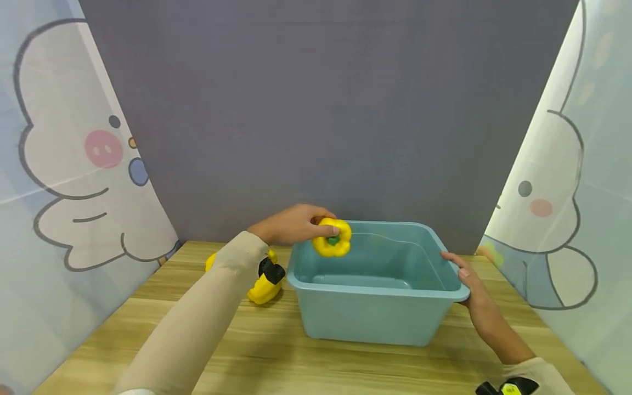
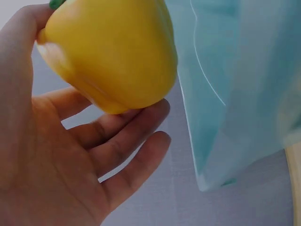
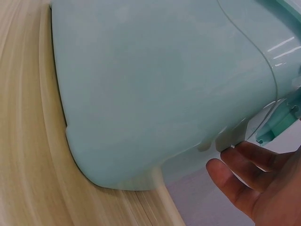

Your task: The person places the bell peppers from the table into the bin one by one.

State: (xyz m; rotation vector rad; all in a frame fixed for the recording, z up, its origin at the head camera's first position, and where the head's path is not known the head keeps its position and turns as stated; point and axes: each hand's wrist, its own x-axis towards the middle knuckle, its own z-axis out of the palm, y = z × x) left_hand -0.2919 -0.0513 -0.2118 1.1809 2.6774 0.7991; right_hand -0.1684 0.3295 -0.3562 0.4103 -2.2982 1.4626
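Over the left part of a blue-green plastic tub (image 1: 370, 315), my left hand (image 1: 296, 224) pinches a yellow bell pepper (image 1: 337, 250). The pepper's green stem faces my head camera. Up close in the left wrist view, the smooth pepper (image 2: 113, 52) lies against the fingertips, its stem near the thumb. At the tub's right end, my right hand (image 1: 478, 296) holds the rim, thumb on top. The right wrist view shows the fingers (image 3: 240, 174) bent up under that rim, beside the tub's outer wall (image 3: 150, 94). The tub stands upright on the table.
Left of the tub, a yellow bell pepper (image 1: 265, 291) lies on the wooden table (image 1: 316, 367). More yellow (image 1: 210, 261) shows behind the left sleeve, which partly hides it. A grey panel (image 1: 316, 109) rises behind, with printed curtains (image 1: 74, 230) at both sides.
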